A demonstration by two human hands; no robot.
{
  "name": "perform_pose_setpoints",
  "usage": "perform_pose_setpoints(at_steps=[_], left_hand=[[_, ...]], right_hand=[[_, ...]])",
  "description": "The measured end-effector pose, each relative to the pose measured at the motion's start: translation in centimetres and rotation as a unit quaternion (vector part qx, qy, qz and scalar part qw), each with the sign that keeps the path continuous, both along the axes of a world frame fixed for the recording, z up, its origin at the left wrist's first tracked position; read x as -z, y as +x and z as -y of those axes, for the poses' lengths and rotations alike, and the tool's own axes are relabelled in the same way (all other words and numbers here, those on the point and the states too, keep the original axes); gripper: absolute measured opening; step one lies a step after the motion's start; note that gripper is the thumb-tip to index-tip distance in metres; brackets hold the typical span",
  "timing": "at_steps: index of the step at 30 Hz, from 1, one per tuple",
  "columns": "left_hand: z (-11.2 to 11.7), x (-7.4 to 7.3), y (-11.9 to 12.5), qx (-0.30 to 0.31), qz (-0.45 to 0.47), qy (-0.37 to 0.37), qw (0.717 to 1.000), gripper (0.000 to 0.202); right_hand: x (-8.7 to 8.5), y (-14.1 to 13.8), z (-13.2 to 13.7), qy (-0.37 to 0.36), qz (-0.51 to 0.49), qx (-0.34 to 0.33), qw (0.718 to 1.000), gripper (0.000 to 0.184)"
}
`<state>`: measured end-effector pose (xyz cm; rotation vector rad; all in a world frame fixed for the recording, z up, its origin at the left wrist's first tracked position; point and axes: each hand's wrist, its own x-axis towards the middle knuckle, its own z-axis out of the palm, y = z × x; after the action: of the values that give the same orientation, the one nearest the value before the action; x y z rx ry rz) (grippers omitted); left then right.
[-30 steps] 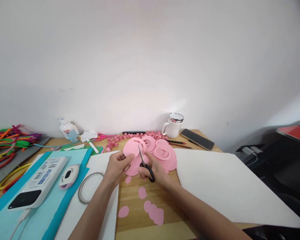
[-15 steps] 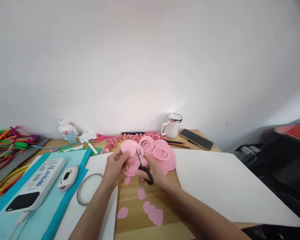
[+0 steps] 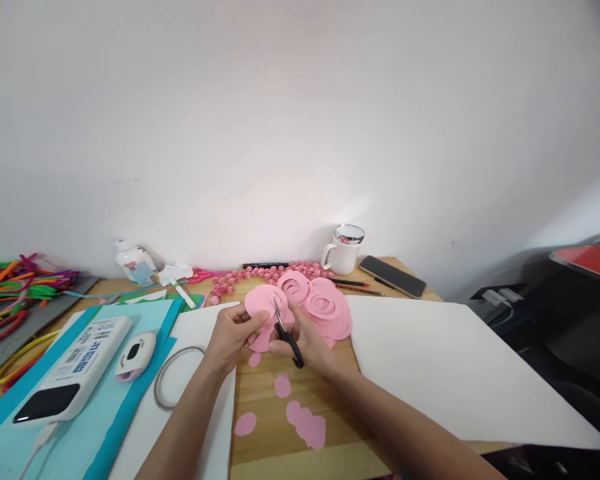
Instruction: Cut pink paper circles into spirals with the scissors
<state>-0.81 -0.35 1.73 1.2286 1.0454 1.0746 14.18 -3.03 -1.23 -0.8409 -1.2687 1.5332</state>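
Observation:
Between thumb and fingers my left hand (image 3: pixel 237 333) pinches a pink paper circle (image 3: pixel 260 300) by its lower left edge. My right hand (image 3: pixel 305 340) grips black-handled scissors (image 3: pixel 290 343), their blades pointing up at the circle's right side. Whether the blades are closed on the paper is hard to make out. Just behind the hands lies a pile of pink spiral-cut paper discs (image 3: pixel 325 307). Small pink paper pieces (image 3: pixel 283 385) are scattered on the wooden table (image 3: pixel 260 400) below my hands, some overlapping.
Small rolled pink paper roses (image 3: pixel 300 269) lie along the wall near a white mug (image 3: pixel 344 250) and a phone (image 3: pixel 393 276). White boards (image 3: pixel 455 367) flank the work spot. At left are a tape ring (image 3: pixel 163 380), a power bank (image 3: pixel 75 370) and colourful pipe cleaners (image 3: pixel 25 283).
The paper circle has shifted slightly right and down in my left hand. The scissors have turned more upright, their blades now over the circle's right side.

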Motion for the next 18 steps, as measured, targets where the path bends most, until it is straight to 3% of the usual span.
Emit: perform_pose_setpoints(at_steps=[8,18], left_hand=[[-0.15,0.01,-0.25,0.004,-0.007,0.007,1.000,0.032],[-0.28,0.22,-0.45,0.008,0.011,0.005,1.000,0.028]], right_hand=[[0.60,0.14,-0.14,0.014,0.033,0.005,0.999,0.076],[0.65,0.29,-0.11,0.033,0.096,0.017,0.995,0.063]])
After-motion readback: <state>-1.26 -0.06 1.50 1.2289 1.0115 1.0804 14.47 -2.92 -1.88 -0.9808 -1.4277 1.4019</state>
